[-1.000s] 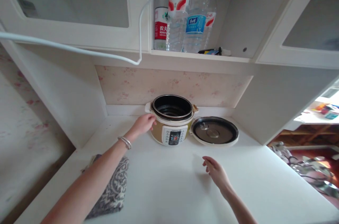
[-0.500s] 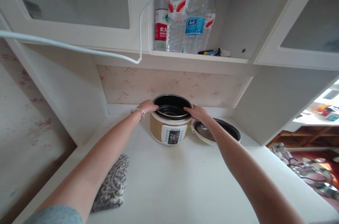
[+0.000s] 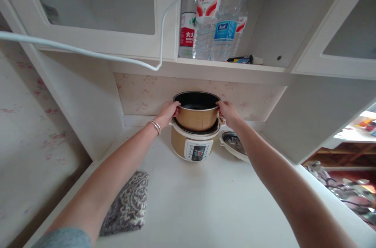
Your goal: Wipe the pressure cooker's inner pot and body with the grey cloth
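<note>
A gold inner pot [image 3: 197,119] with a black inside is raised partly out of the electric cooker [image 3: 179,142], its lower part still within the cooker's mouth. My left hand [image 3: 169,111] grips the pot's rim on the left, thumb over the edge. On the opposite side, my right hand [image 3: 227,112] pinches the rim the same way. The cooker is gold and white with a control panel on its front. Its lid [image 3: 233,142] lies upturned to the right, partly hidden behind my right forearm.
A folded patterned cloth [image 3: 129,205] lies at the left on the white table [image 3: 188,205]. Overhead, several plastic bottles [image 3: 225,31] stand in a cabinet cubby. A white cable [image 3: 117,58] hangs across the upper left. Side panels of the cabinet flank the cooker.
Both hands have lifted the inner pot from its seat in the cooker, so its gold outer wall now shows. The whole view has shifted slightly.
</note>
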`<state>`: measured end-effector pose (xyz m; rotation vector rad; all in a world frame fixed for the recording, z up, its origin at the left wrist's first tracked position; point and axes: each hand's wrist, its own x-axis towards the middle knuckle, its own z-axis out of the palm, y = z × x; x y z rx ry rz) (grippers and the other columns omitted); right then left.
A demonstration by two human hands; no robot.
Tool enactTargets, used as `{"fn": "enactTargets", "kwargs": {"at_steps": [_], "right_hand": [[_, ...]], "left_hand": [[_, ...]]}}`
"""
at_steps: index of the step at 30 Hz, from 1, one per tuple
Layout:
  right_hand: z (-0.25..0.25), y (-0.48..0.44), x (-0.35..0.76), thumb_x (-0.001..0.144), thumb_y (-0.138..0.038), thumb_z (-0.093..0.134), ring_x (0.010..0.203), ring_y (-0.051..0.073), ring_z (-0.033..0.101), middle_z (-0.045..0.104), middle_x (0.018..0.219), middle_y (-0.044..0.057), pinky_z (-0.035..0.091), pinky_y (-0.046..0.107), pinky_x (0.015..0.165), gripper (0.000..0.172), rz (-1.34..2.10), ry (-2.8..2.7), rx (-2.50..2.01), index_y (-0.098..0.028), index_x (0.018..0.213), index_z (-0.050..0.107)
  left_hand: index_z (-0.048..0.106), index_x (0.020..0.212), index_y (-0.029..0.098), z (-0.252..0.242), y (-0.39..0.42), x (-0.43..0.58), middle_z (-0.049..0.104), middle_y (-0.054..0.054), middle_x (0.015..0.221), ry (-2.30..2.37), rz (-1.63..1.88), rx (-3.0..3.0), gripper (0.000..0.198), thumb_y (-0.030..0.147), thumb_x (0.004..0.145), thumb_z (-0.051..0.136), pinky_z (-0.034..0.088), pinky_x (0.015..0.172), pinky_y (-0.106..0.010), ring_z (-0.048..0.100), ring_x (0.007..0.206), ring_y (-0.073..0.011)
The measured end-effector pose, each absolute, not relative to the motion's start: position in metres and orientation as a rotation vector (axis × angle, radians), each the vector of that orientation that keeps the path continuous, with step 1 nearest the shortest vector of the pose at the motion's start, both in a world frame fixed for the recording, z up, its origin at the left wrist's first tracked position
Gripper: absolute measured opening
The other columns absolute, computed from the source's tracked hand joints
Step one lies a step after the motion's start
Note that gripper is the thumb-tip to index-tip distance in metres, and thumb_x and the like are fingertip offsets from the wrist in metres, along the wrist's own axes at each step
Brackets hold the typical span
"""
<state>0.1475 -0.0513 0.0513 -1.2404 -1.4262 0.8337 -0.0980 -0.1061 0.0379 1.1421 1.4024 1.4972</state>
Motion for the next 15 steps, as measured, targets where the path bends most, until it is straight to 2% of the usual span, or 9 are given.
{"fn": "enactTargets", "kwargs": {"at_steps": [4,8,11,15], "right_hand": [[0.082,-0.065,0.122,0.077,-0.037,0.057,0.059,0.009,0.048,0.049,0.062,-0.004,0.045,0.024,0.059,0.02,0.89,-1.35,-1.039,-0.017,0.078,0.055],[0.095,-0.09,0.081,0.079,-0.039,0.058,0.059,0.008,0.049,0.047,0.064,-0.005,0.047,0.026,0.063,0.023,0.995,-1.382,-0.809,-0.018,0.076,0.049],[0.093,-0.113,0.043,0.081,-0.04,0.058,0.057,0.008,0.047,0.044,0.061,-0.006,0.046,0.026,0.062,0.026,1.039,-1.44,-0.733,-0.019,0.074,0.045],[0.074,-0.139,-0.002,0.081,-0.042,0.058,0.055,0.008,0.047,0.045,0.058,-0.006,0.044,0.022,0.057,0.028,1.123,-1.532,-0.687,-0.021,0.071,0.042]], "left_hand": [[0.046,0.069,0.018,0.068,-0.126,-0.117,0.047,0.005,0.054,1.209,1.807,1.205,0.021,0.03,0.072,0.063,0.033,0.047,-0.02,0.045,0.048,-0.0074],[0.046,0.07,0.018,0.087,-0.162,-0.154,0.044,0.006,0.054,1.178,1.998,1.253,0.021,0.026,0.072,0.065,0.033,0.049,-0.02,0.044,0.048,-0.0074],[0.043,0.067,0.019,0.083,-0.194,-0.187,0.04,0.007,0.052,1.141,2.132,1.189,0.023,0.024,0.071,0.065,0.03,0.048,-0.019,0.041,0.046,-0.0066],[0.04,0.063,0.019,0.052,-0.235,-0.228,0.039,0.008,0.05,1.1,2.178,1.058,0.027,0.022,0.068,0.067,0.032,0.048,-0.02,0.039,0.045,-0.0067]]}}
